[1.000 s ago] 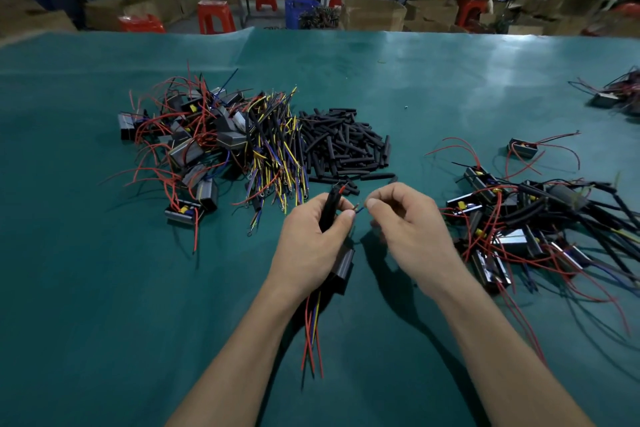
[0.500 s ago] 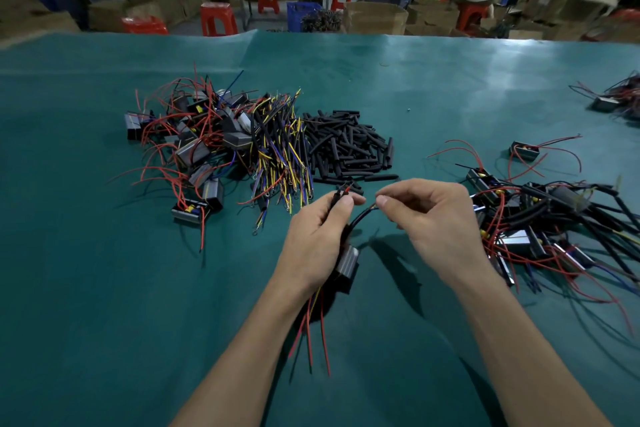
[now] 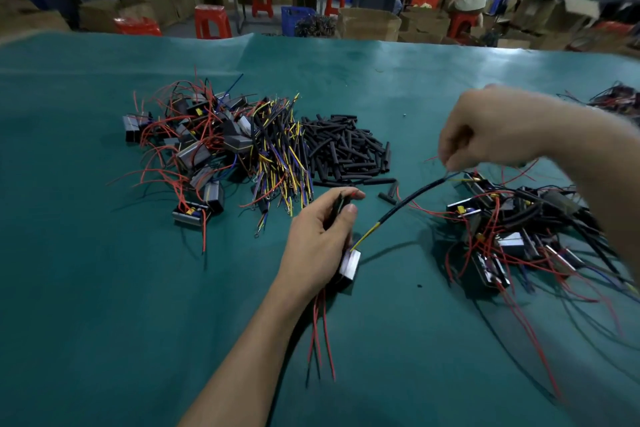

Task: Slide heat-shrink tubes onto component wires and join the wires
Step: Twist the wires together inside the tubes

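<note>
so going left to right: at about 10 o'clock on the green tabletop (image 3: 104, 288) there's the heap of untouched components (image 3: 194, 146) with red leads, then a bundle of yellow/blue wires (image 3: 280, 156), then the pile of black heat-shrink tubes (image 3: 346, 152) at roughly 12 o'clock from the left hand

the left hand (image 3: 320, 243) sits near the middle, fingers curled round a small boxy component (image 3: 349, 265), with a spare black tube and a red wire tip pinched up by the thumb. red leads hang out toward 6 o'clock

the key bit: a sleeved wire (image 3: 408, 199) runs from that component up toward 2 o'clock, long axis diagonal, pretty much taut, and the right hand (image 3: 491, 128) has its far end pinched between the fingertips. looks like the tube is already on, so I'd guess next is bringing that end back toward 8 o'clock to meet the wire in the left hand

finished pieces (image 3: 519, 236) are piled at 3 o'clock
</note>
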The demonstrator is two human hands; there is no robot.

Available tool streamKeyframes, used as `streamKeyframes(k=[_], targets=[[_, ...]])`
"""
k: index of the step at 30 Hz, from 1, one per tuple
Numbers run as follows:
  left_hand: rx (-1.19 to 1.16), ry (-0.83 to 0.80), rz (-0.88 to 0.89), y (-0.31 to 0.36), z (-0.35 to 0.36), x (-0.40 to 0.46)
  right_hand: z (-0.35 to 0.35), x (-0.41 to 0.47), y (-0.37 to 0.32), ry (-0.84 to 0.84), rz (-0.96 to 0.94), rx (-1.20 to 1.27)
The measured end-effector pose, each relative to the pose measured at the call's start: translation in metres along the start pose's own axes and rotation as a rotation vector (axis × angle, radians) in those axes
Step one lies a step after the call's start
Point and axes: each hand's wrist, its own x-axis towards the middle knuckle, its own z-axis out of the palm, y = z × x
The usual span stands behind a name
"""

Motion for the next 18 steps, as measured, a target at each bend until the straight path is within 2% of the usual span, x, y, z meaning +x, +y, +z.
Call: streamKeyframes(k=[5,8,10,13,15,18], targets=[[-0.055,0.007,-0.017,0.000,0.000,-0.001,-0.040,0.029,-0.026,-0.451,-0.014,-0.349],[-0.055,0.011,-0.031,-0.001,0.000,-0.001,-0.057,0.035,-0.043,-0.649,-0.087,-0.410],[-0.056,0.015,-0.030,-0.001,0.000,0.000,-0.047,0.034,-0.060,-0.721,-0.188,-0.378],[-0.089,0.005,-0.022,-0.001,0.001,0.001,-0.007,0.032,-0.081,-0.618,-0.316,-0.118],[-0.102,0.003,0.004,-0.001,0.000,0.001,0.018,0.029,-0.084,-0.395,-0.340,0.129],[-0.091,0.034,0.024,-0.002,0.000,0.002,0.057,0.017,-0.066,0.025,-0.315,0.371]])
